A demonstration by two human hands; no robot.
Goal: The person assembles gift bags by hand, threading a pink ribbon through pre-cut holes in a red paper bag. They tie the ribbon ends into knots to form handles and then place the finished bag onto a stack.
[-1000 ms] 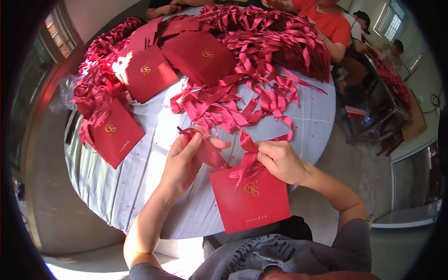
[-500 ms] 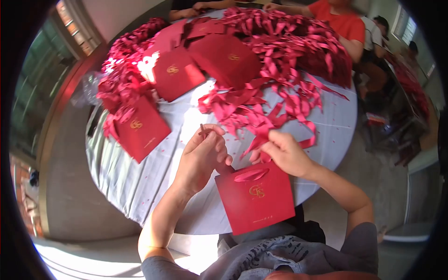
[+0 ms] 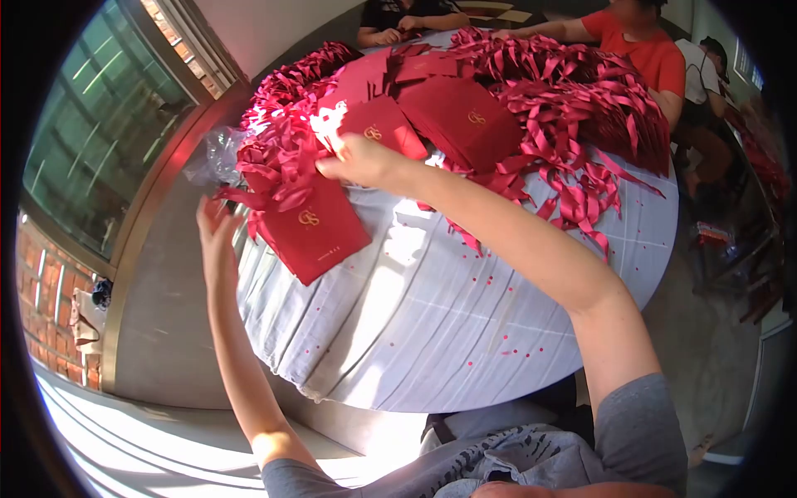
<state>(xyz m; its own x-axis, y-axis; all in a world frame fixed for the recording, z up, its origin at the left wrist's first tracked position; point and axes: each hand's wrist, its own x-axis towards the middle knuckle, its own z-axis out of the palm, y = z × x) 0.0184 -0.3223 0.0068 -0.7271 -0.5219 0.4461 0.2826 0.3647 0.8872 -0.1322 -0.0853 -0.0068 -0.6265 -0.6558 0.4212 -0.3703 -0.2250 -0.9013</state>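
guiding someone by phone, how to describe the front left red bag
On the round table, find bunched ribbons along the left edge. Just below them in view lies the red bag. Unlike the other gold-lettered bags, it lies nearest the camera.

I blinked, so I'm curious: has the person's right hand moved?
Yes. Against the round table, the right hand has moved left and farther across, toward the ribboned bags.

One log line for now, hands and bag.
left hand, right hand: either side of ribbons | grip: unclear | front-left red bag: on table
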